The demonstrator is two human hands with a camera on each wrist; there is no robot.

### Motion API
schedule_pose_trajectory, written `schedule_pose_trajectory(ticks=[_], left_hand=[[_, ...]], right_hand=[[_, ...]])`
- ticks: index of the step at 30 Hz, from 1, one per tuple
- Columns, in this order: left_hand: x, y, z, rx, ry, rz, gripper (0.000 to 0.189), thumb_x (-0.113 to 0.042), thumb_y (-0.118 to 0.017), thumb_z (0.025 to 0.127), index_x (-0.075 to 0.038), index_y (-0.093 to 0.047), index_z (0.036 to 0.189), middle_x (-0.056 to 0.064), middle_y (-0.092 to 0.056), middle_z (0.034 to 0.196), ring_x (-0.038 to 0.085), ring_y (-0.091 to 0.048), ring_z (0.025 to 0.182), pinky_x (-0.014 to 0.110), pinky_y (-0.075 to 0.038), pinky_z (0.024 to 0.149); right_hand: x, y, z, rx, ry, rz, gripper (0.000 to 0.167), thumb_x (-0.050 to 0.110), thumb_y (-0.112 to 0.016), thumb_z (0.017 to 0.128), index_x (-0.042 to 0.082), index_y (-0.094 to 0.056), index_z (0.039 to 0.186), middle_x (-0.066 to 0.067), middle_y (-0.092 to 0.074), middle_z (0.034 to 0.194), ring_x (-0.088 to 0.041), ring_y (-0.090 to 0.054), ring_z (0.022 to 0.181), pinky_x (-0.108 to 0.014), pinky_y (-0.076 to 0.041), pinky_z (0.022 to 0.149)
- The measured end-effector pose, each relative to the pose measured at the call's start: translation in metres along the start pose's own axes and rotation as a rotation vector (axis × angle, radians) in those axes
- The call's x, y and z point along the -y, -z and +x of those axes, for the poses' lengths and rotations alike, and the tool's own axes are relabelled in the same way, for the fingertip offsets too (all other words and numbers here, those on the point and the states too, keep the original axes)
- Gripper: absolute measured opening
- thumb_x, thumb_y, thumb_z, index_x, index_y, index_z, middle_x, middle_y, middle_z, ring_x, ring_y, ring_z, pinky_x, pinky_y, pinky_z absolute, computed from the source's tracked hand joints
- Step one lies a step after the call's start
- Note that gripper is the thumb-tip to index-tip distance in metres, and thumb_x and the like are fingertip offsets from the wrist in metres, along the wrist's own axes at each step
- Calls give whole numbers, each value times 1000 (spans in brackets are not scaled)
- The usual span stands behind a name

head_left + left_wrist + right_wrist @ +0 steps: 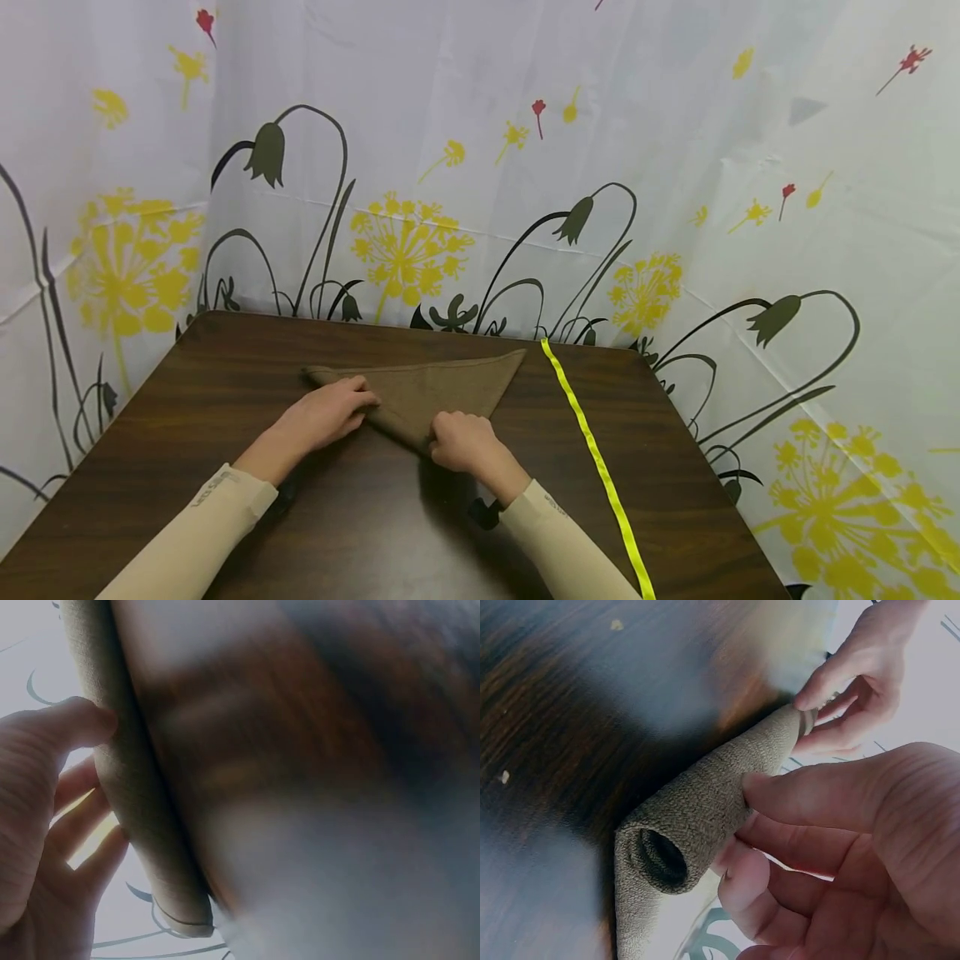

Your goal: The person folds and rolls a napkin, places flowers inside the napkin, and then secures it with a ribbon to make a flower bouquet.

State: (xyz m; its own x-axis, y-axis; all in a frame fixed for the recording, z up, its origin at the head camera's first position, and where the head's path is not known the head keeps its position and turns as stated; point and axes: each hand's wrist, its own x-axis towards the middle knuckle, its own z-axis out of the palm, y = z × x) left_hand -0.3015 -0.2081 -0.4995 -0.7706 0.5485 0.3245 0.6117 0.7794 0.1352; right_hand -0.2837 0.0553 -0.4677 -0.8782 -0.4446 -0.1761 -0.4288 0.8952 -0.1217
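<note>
A brown cloth napkin [442, 386] lies on the table as a triangle, its near edge rolled into a tube. In the right wrist view the roll [712, 776] shows a spiral opening at its near end. My left hand [327, 410] holds the left part of the roll, thumb on the near side and fingers beyond it; the left wrist view shows this thumb [94, 724] against the fabric. Closer to the middle, my right hand [463, 442] pinches the roll between thumb [802, 796] and curled fingers.
A yellow tape strip [592, 446] runs down the dark wood table [360, 533] right of the cloth. Behind the table's far edge hangs a white curtain [450, 83] printed with flowers. Small pale specks [616, 625] show on the tabletop in the right wrist view.
</note>
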Motion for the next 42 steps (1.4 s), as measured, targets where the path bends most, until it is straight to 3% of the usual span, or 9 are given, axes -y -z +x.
schedule_pose_trajectory(ticks=[3, 6, 8, 12, 19, 27, 31, 35, 42], left_hand=[[2, -1, 1, 19, -4, 8, 27, -7, -84, 93, -12, -81, 119, 4, -66, 106, 21, -68, 88, 37, -57, 71], [4, -3, 2, 41, 3, 10, 26, -8, -83, 94, -12, -82, 120, 3, -67, 106, 20, -68, 88, 36, -57, 70], [4, -3, 2, 54, 8, 15, 26, -9, -83, 94, -13, -82, 120, 3, -67, 106, 20, -68, 89, 37, -57, 72], [4, -4, 4, 59, 13, 32, 25, -9, -82, 95, -12, -82, 120, 4, -68, 107, 22, -69, 91, 38, -59, 75], [2, -3, 2, 42, 7, 50, 25, -11, -83, 94, -11, -82, 119, 5, -68, 108, 24, -70, 91, 41, -60, 76], [-1, -3, -1, 65, -14, 41, 21, -17, -82, 97, -13, -82, 117, 2, -69, 105, 20, -69, 89, 40, -59, 76], [-2, -1, -2, 72, -29, 38, 18, -18, -80, 98, -14, -83, 115, 1, -69, 105, 20, -68, 90, 42, -59, 77], [-2, 0, -1, 81, -13, -1, 17, -16, -78, 99, -12, -83, 116, 3, -67, 106, 21, -65, 90, 39, -56, 76], [-1, 0, -2, 104, 24, -15, 19, -18, -76, 101, -14, -83, 119, 3, -64, 107, 19, -61, 89, 37, -53, 74]], right_hand=[[-1, -1, 1, -11, 2, -5, 31, 22, -70, 102, 20, -62, 72, 5, -57, 69, -15, -52, 61, -35, -40, 57], [0, -3, 1, -17, -13, -24, 14, 37, -76, 101, 23, -76, 99, 6, -74, 92, -15, -68, 78, -39, -52, 65], [0, -4, 1, -26, -23, -43, 27, 46, -80, 97, 27, -76, 116, 8, -77, 108, -15, -73, 91, -42, -57, 72], [1, -9, 2, -58, -24, -71, 29, 45, -83, 95, 24, -71, 110, 7, -73, 104, -18, -73, 92, -42, -59, 73], [1, -11, -1, -84, 0, -52, 22, 34, -79, 99, 16, -67, 96, 2, -67, 86, -16, -67, 76, -36, -52, 64], [0, -9, -7, -56, -3, -74, 41, 36, -76, 101, 20, -50, 73, 4, -53, 68, -14, -58, 63, -36, -45, 55], [-4, -6, -8, -19, -17, -62, 37, 39, -74, 102, 20, -56, 75, 4, -58, 73, -16, -62, 68, -40, -48, 59], [-7, -3, -7, -15, -18, -33, 20, 40, -77, 100, 22, -72, 91, 6, -68, 89, -16, -66, 79, -43, -55, 67], [-9, -5, -5, -18, -37, -23, 30, 43, -85, 93, 22, -64, 98, 8, -66, 95, -15, -67, 87, -42, -56, 74]])
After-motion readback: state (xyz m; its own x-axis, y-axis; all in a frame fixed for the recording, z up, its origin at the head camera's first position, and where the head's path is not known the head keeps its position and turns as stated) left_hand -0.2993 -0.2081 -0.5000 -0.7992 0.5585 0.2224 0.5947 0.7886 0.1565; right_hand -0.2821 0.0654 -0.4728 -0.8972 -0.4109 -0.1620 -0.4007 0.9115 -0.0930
